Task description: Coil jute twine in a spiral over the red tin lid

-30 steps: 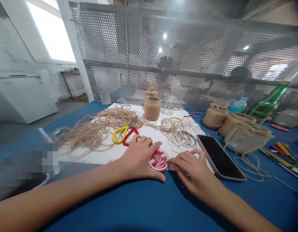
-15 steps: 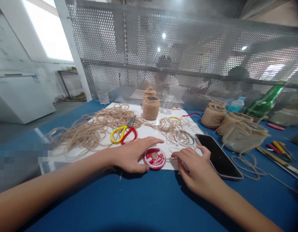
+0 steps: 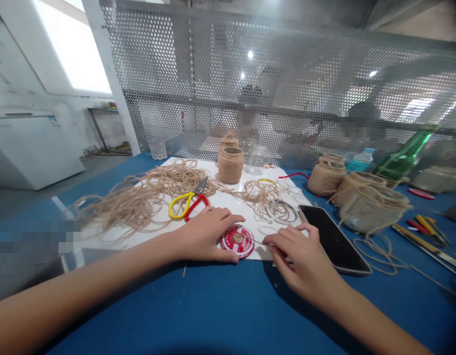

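Observation:
A round red jar lid [image 3: 240, 248] with white print lies on the front edge of a white sheet. At its middle is a small coil of jute twine [image 3: 237, 237]. My left hand [image 3: 209, 234] grips the lid from the left, thumb along the near rim and fingers at the far rim. My right hand [image 3: 296, 254] is closed in a pinch on the twine's loose end, just right of the lid. Behind my left hand lie scissors [image 3: 191, 202] with one yellow and one red handle.
Loose jute twine [image 3: 139, 197] spreads over the left of the sheet. Twine-wrapped jars [image 3: 231, 166] stand at the back, with more jars [image 3: 326, 176] on the right. A phone [image 3: 333, 239] lies beside my right hand. A perforated metal screen [image 3: 198, 74] stands behind the blue table [image 3: 213, 305].
My left thumb has slid right along the lid's near rim, and its fingers have drawn in. The lid has turned a little. My right hand has barely moved.

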Tool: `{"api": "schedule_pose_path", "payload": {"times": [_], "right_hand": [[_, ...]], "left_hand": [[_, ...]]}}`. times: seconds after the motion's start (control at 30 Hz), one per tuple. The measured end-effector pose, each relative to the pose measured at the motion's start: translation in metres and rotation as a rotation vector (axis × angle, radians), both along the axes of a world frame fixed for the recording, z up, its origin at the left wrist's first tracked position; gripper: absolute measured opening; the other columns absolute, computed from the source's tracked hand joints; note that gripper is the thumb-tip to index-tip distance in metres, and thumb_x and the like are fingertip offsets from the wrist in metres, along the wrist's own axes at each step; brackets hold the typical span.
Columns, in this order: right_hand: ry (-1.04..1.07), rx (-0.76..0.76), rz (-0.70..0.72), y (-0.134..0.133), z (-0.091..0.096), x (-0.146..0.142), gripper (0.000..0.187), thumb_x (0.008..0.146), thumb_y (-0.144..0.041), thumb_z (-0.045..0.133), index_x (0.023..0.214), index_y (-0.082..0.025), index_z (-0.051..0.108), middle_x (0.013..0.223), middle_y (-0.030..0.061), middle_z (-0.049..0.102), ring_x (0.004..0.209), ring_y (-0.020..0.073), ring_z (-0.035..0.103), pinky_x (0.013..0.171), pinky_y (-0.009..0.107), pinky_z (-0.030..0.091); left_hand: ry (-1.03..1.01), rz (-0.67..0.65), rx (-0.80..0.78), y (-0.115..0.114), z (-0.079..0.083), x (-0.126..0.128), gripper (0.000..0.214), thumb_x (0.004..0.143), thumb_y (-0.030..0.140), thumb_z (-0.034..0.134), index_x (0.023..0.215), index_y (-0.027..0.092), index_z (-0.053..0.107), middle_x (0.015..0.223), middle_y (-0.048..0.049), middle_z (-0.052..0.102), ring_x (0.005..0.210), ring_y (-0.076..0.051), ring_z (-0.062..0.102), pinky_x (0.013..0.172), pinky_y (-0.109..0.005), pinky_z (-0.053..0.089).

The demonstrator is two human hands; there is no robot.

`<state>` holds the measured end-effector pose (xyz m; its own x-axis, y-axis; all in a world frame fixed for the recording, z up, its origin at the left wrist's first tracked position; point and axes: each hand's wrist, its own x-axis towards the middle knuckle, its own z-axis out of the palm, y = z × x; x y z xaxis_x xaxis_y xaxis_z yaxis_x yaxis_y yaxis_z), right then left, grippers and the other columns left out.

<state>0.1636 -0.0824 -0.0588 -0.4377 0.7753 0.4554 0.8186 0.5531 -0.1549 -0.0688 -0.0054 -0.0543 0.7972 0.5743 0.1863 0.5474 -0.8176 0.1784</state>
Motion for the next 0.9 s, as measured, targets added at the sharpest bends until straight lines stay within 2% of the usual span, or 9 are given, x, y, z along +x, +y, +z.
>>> {"api": "schedule_pose_path", "payload": {"times": [0.23, 0.37, 0.5, 0.7, 0.77, 0.83, 0.9], "right_hand": [[-0.058, -0.052, 0.050, -0.0008, -0.0002, -0.0002, 0.024, 0.086, -0.013, 0.044, 0.101, -0.025, 0.059, 0.076, -0.0015, 0.055, 0.077, 0.0154, 0.050, 0.086, 0.040, 0.021], [-0.068, -0.083, 0.066, -0.0013, 0.0005, -0.0007, 0.025, 0.086, -0.013, 0.044, 0.100, -0.024, 0.061, 0.074, -0.0015, 0.054, 0.076, 0.0152, 0.050, 0.086, 0.040, 0.020], [-0.032, -0.124, 0.082, -0.0019, 0.0007, -0.0022, 0.026, 0.086, -0.011, 0.044, 0.100, -0.024, 0.062, 0.074, -0.0015, 0.054, 0.076, 0.0150, 0.050, 0.085, 0.040, 0.020], [0.066, -0.185, 0.093, -0.0046, -0.0002, -0.0061, 0.030, 0.088, -0.010, 0.043, 0.106, -0.026, 0.060, 0.073, -0.0031, 0.054, 0.073, 0.0130, 0.049, 0.084, 0.037, 0.021], [0.071, -0.184, 0.103, -0.0053, -0.0003, -0.0070, 0.029, 0.089, -0.010, 0.043, 0.107, -0.026, 0.060, 0.074, -0.0031, 0.054, 0.074, 0.0131, 0.049, 0.084, 0.037, 0.021], [0.070, -0.190, 0.107, -0.0056, -0.0004, -0.0073, 0.029, 0.089, -0.011, 0.044, 0.108, -0.027, 0.060, 0.075, -0.0029, 0.055, 0.076, 0.0133, 0.049, 0.084, 0.037, 0.021], [0.072, -0.202, 0.112, -0.0055, -0.0006, -0.0074, 0.030, 0.089, -0.011, 0.044, 0.110, -0.027, 0.059, 0.075, -0.0031, 0.055, 0.076, 0.0131, 0.049, 0.083, 0.037, 0.021]], "left_hand": [[-0.041, -0.023, 0.083, -0.0023, -0.0022, -0.0008, 0.063, 0.073, 0.061, 0.061, 0.122, 0.022, 0.050, 0.109, -0.0096, 0.055, 0.101, -0.027, 0.050, 0.088, -0.041, 0.036], [-0.096, -0.063, 0.114, -0.0031, -0.0014, -0.0006, 0.057, 0.074, 0.058, 0.062, 0.117, 0.021, 0.055, 0.113, -0.0102, 0.053, 0.105, -0.027, 0.048, 0.092, -0.042, 0.034], [-0.098, -0.048, 0.104, -0.0009, -0.0047, 0.0005, 0.058, 0.071, 0.062, 0.063, 0.109, 0.019, 0.059, 0.121, -0.0123, 0.049, 0.113, -0.030, 0.044, 0.094, -0.043, 0.033], [-0.094, -0.012, 0.060, 0.0014, -0.0085, 0.0050, 0.070, 0.063, 0.074, 0.059, 0.101, 0.015, 0.057, 0.098, -0.0089, 0.058, 0.094, -0.026, 0.052, 0.086, -0.039, 0.038], [-0.104, -0.006, 0.058, 0.0001, -0.0080, 0.0057, 0.072, 0.062, 0.076, 0.058, 0.100, 0.015, 0.057, 0.097, -0.0089, 0.058, 0.092, -0.025, 0.052, 0.085, -0.039, 0.038], [-0.104, 0.000, 0.066, -0.0022, -0.0070, 0.0058, 0.065, 0.069, 0.073, 0.055, 0.099, 0.016, 0.057, 0.096, -0.0084, 0.058, 0.092, -0.025, 0.052, 0.086, -0.039, 0.037], [-0.094, 0.000, 0.081, -0.0045, -0.0063, 0.0058, 0.049, 0.080, 0.062, 0.051, 0.097, 0.016, 0.057, 0.095, -0.0075, 0.059, 0.091, -0.024, 0.052, 0.086, -0.039, 0.035]]}}
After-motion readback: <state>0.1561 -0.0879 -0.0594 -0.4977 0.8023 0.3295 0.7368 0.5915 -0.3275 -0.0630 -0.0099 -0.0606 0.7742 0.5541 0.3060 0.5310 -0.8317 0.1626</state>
